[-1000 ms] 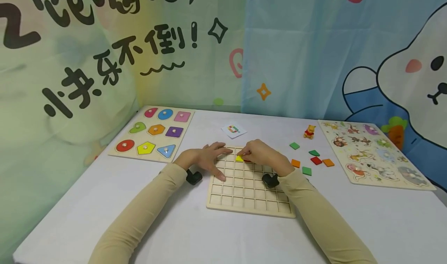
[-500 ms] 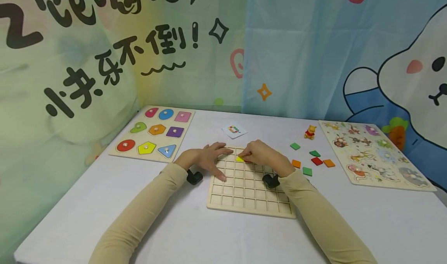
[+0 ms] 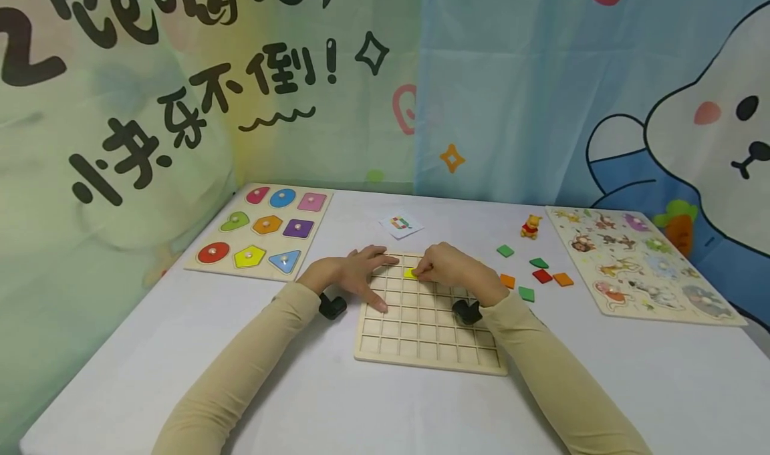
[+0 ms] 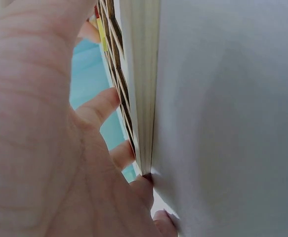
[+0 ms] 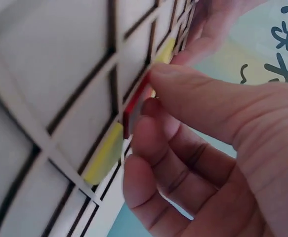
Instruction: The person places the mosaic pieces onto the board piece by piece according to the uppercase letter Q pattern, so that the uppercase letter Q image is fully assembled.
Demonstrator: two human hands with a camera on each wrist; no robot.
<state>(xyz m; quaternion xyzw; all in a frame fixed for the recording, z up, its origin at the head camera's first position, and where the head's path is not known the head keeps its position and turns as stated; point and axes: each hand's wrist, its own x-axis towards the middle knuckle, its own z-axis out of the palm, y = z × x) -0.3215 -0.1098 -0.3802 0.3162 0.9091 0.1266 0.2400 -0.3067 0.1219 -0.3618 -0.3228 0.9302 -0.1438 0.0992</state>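
Note:
A wooden grid board (image 3: 421, 335) lies on the table in front of me. My left hand (image 3: 359, 272) rests with spread, fairly straight fingers over its far left corner and edge. At the board's far side my right hand (image 3: 451, 266) bends over the grid, thumb and fingertips pinching a red tile (image 5: 136, 101) at a cell in the right wrist view. One yellow tile (image 3: 410, 274) sits just left of those fingertips. A second yellow piece (image 5: 104, 155) lies in the grid on the other side of the red one, hidden under the hand in the head view.
Loose green (image 3: 526, 294), orange (image 3: 563, 279) and red (image 3: 542, 276) tiles lie right of the board. A pattern card (image 3: 401, 225) and a bear figurine (image 3: 531, 227) are behind. A shape puzzle (image 3: 301, 261) lies left, an animal puzzle (image 3: 650, 301) right.
The right fingertips have shifted slightly at the red tile, uncovering more of the yellow tile and hiding the red in the head view. The left hand keeps its place.

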